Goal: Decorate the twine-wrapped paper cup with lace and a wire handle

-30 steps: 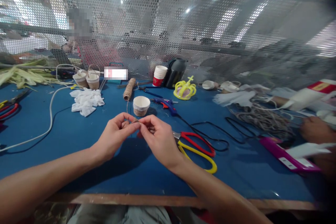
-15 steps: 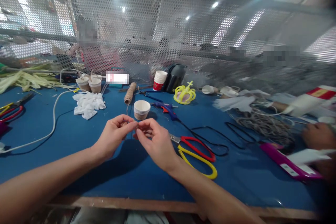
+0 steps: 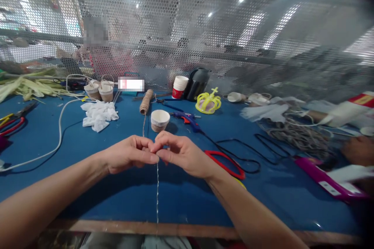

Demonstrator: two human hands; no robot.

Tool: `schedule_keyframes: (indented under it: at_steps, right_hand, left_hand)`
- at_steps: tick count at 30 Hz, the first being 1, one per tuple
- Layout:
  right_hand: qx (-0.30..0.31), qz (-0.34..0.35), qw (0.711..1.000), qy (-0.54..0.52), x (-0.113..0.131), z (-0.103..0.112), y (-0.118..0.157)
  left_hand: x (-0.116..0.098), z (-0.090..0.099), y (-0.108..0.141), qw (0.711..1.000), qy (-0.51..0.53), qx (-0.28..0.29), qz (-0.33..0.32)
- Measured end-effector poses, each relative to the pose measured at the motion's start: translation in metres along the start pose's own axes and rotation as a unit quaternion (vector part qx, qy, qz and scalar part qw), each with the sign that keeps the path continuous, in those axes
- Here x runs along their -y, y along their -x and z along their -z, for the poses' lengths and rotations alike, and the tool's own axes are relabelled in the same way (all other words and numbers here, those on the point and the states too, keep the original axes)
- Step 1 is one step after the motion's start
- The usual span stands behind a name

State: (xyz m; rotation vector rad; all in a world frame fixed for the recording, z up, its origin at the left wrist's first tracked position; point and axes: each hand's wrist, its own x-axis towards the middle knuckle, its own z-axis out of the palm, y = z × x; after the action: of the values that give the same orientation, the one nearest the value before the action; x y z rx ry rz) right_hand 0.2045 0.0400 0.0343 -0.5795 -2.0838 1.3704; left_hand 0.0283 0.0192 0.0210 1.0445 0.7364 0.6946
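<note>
My left hand and my right hand meet fingertip to fingertip above the blue table. Both are closed in a pinch on a thin twine, whose light, twisted-looking end hangs below them past the table's front edge. Behind the hands, a brown strand leads back to a spool of twine lying on the table. Just beyond my fingers stands a small white-lined cup with a brown outside. Scissors with red and yellow handles lie partly hidden under my right forearm.
A blue glue gun, a yellow crown-shaped piece, stacked paper cups and a dark jug stand behind. White cloth lies left. A purple tool and another person's hand are at right.
My hands have moved slightly right and nearer to me. A length of twine now hangs below them. My right forearm covers more of the scissors.
</note>
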Motion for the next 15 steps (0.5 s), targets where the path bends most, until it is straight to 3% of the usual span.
schedule_keyframes:
  at_steps: [15]
  right_hand:
    - [-0.041,-0.061,0.997,0.02,0.0037,-0.0012,0.0001]
  left_hand:
    - [0.0049,0.0007,0.0057,0.996,-0.01,-0.077,-0.037]
